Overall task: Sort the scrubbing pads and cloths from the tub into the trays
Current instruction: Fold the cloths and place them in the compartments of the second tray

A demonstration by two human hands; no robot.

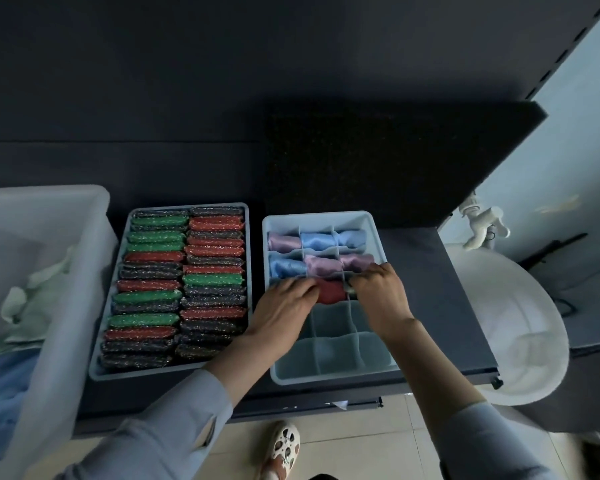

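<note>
Two pale trays set side by side on dark table (430, 258): large translucent white tub (59, 306) at left, cloths inside; scrubbing-pad tray (94, 368) filled; divided cloth tray (371, 220) part-filled. Rolled red cloth (330, 292) gripped in third-row middle compartment by left hand (284, 306) and right hand (380, 292), fingers curled.

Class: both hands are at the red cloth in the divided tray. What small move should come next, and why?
Probably tuck the red cloth down until it sits inside its compartment. Both the left hand and right hand are on its ends in the divided tray, and it bulges above the dividers, unlike the settled cloths in the rows behind.
</note>
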